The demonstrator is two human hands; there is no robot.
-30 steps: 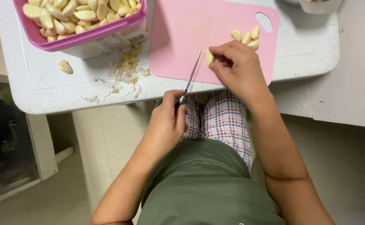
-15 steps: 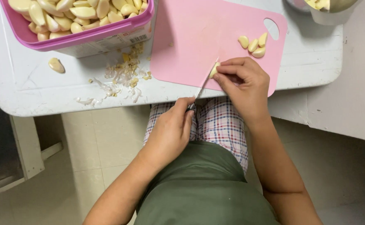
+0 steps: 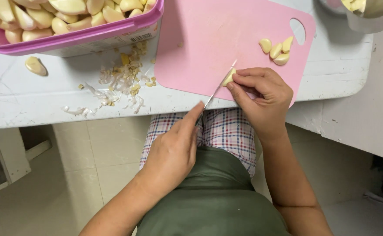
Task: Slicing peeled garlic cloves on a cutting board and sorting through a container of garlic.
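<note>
Both hands sit closer to the board's near edge than 0.5 s back, and the view has dropped a touch, so the tub now runs off the top. I see the left hand (image 3: 174,153) curled round a knife (image 3: 220,85) handle, index finger laid out along the spine, grip closed; handle itself is hidden in the palm. Blade runs up and right, tip meeting a garlic clove (image 3: 229,78). Right hand (image 3: 263,98) pinches that clove w/ thumb and fingertips, other fingers tucked under, so closed on it. Clove hovers at the near edge of the pink board (image 3: 209,43), touching or just above it; can't tell which.

Compared w/ a second ago the blade looks more firmly against the clove end, so I judge a trim cut is on, not just lining up.

Three trimmed cloves (image 3: 275,50) lie together near the board's handle hole, same as before. Pink tub (image 3: 69,35), full of peeled cloves, sits top left on the white table (image 3: 335,74). Scraps of skin (image 3: 121,83) scatter between tub and board; one stray clove (image 3: 35,65) lies left of them. Grey bowl (image 3: 366,15) at top right corner, only partly in view.
</note>
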